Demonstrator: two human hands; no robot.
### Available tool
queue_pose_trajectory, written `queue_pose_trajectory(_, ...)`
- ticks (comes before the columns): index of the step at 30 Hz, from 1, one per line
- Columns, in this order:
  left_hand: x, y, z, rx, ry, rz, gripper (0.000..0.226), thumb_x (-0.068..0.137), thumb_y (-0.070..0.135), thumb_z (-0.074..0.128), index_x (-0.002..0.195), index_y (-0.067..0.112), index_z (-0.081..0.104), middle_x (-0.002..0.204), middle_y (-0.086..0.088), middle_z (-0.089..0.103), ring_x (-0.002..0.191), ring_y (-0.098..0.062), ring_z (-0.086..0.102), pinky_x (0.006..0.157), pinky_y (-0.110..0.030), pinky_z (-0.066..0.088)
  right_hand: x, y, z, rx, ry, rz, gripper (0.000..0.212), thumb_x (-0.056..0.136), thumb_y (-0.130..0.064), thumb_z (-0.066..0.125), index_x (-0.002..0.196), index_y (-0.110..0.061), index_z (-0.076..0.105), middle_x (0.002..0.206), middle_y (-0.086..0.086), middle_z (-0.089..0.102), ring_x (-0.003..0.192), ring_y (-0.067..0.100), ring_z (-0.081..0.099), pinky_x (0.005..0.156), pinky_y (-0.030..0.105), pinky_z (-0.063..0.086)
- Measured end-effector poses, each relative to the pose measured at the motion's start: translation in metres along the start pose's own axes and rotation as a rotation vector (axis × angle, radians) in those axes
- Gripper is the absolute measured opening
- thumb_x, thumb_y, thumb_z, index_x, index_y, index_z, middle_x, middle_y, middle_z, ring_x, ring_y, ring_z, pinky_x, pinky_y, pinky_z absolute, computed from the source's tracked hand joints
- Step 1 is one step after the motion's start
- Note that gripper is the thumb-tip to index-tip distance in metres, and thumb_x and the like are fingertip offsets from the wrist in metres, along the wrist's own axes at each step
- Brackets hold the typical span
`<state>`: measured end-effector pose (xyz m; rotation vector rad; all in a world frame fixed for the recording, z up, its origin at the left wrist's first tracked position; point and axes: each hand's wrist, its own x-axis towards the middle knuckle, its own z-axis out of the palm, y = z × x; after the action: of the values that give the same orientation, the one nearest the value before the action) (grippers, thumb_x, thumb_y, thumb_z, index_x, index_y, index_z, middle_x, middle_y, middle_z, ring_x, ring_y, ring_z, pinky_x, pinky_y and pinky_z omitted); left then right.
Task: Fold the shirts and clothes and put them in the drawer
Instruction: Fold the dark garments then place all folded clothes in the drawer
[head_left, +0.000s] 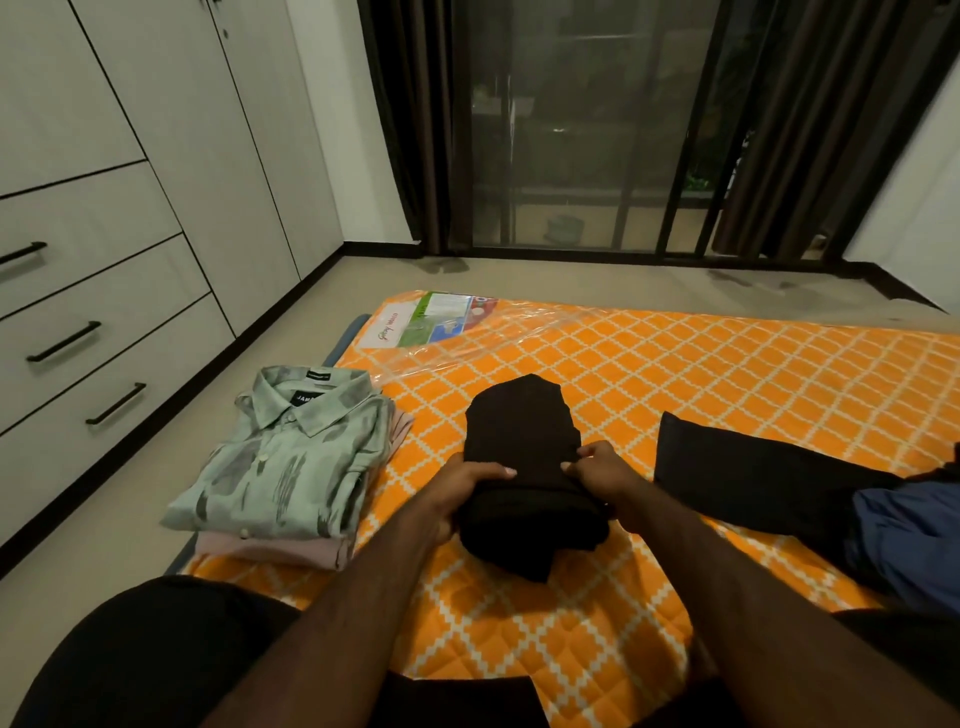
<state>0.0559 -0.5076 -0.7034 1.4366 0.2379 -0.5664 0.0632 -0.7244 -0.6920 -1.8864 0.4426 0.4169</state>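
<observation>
**We are folding the black cloth between our two hands**

The black cloth lies on the orange mattress, right between our hands. Its long way runs straight away from us, from the thick folded end near us to the loose end past our fingers.

Our left hand sits on the left edge of the cloth. Its fingers are curled over the fold and hold it. Our right hand sits on the right edge, and its fingers pinch the cloth there. Both hands are just as near to it, one on each side.

We think the next move is to bring the far end over toward us, or to lift the bundle.

Left of our left hand lies the green shirt, folded on a pink one. Beyond it, further left, are the drawers, all closed. Right of our right hand lie more dark clothes.
</observation>
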Motion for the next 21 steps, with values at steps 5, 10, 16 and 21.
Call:
queue_pose_trajectory(5,0.001,0.009,0.002,-0.298,0.024,0.164,0.067,0.072,0.004,0.081,0.132,0.016,0.056,0.122,-0.019,0.069,0.104,-0.039,0.071,0.083,-0.050,0.060,-0.004,-0.004,-0.004,0.357,0.020,-0.052,0.027,0.090,-0.029,0.076,0.100,-0.007,0.064,0.099,0.013,0.070,0.091,0.030,0.067,0.073,0.043,0.055)
queue_pose_trajectory(10,-0.005,0.021,0.005,-0.440,-0.055,0.261,0.065,0.076,0.000,0.073,0.135,0.022,0.056,0.128,-0.019,0.067,0.115,-0.044,0.065,0.099,-0.063,0.051,-0.022,-0.017,-0.008,0.746,-0.339,0.053,0.041,0.093,-0.038,0.068,0.119,-0.007,0.073,0.110,0.017,0.075,0.087,0.033,0.073,0.071,0.041,0.058)
queue_pose_trajectory(16,-0.001,0.021,-0.002,-0.497,-0.118,0.206,0.083,0.067,0.009,0.078,0.146,0.014,0.050,0.140,-0.026,0.057,0.119,-0.047,0.060,0.088,-0.051,0.056,-0.023,-0.011,-0.002,0.850,-0.530,0.050,0.049,0.093,-0.042,0.070,0.129,-0.009,0.071,0.129,0.018,0.068,0.106,0.035,0.068,0.088,0.047,0.054)
queue_pose_trajectory(21,-0.003,0.038,-0.005,-0.346,-0.041,0.081,0.071,0.071,0.020,0.085,0.136,0.010,0.059,0.125,-0.021,0.068,0.109,-0.041,0.068,0.088,-0.049,0.058,-0.010,-0.009,0.003,0.856,-0.376,-0.051,0.047,0.091,-0.020,0.068,0.136,-0.008,0.061,0.120,0.020,0.067,0.089,0.033,0.071,0.066,0.039,0.059)
